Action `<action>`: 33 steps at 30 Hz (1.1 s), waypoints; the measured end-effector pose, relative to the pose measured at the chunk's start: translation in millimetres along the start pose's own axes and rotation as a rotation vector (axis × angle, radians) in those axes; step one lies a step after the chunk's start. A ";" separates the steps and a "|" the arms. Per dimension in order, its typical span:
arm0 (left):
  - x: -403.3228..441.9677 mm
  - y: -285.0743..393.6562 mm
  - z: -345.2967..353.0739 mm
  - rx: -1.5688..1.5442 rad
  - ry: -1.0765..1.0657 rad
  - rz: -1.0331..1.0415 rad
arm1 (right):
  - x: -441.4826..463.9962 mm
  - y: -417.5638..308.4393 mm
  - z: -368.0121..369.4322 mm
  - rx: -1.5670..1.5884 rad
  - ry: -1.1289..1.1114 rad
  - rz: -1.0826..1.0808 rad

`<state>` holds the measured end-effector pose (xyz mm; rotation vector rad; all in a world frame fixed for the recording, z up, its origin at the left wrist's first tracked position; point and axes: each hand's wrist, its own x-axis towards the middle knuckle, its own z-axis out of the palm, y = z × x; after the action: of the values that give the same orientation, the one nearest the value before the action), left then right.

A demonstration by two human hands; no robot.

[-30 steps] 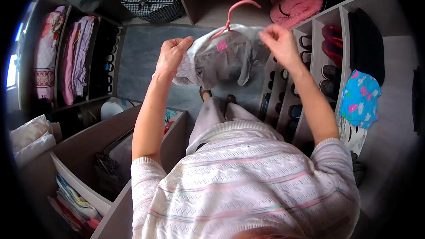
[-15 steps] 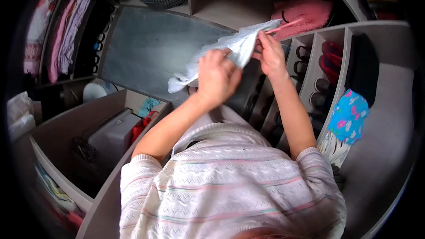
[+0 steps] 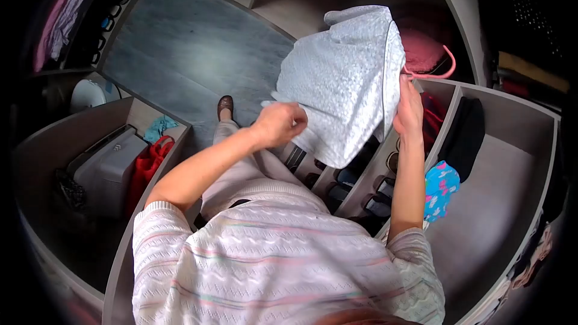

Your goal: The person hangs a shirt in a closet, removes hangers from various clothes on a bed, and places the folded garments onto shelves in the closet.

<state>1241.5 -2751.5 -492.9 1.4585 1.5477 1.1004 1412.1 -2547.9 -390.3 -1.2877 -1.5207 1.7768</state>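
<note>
A pale silvery-white garment with a patterned surface hangs spread from a pink hanger, whose hook sticks out to the right. My right hand is closed around the hanger's neck at the garment's upper right edge. By the garment's lower left edge is my left hand, its fingers curled in toward the thumb. Whether cloth lies between those fingers is hidden. The garment covers part of the drawer dividers below it.
Below me on the right, an open drawer holds dark rolled items, a black cloth and a blue floral cloth. An open left drawer holds a grey case and a red bag. Pink fluffy fabric lies on a shelf.
The garment has turned from edge-on to broadside, showing its wide face. My right hand has moved slightly right and down with the hanger; my left hand has shifted down to the garment's lower left edge.
</note>
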 end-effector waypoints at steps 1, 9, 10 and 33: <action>8.3 -9.8 -2.8 -0.031 -0.011 -0.043 | -5.8 -2.4 -2.1 -0.030 0.012 -0.008; 112.2 -36.7 -34.0 0.000 0.289 -0.112 | -56.8 -31.9 -12.7 -0.298 0.153 -0.143; 125.2 -32.7 -41.1 -0.016 0.286 -0.133 | -62.3 -37.7 -8.0 -0.328 0.162 -0.152; 159.6 -32.9 -152.9 0.032 0.528 -0.202 | -97.8 -45.1 11.5 -0.414 -0.037 -0.217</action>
<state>1073.6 -2607.8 -459.9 1.0435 2.0282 1.4122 1436.5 -2621.5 -314.6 -1.2148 -2.0401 1.4030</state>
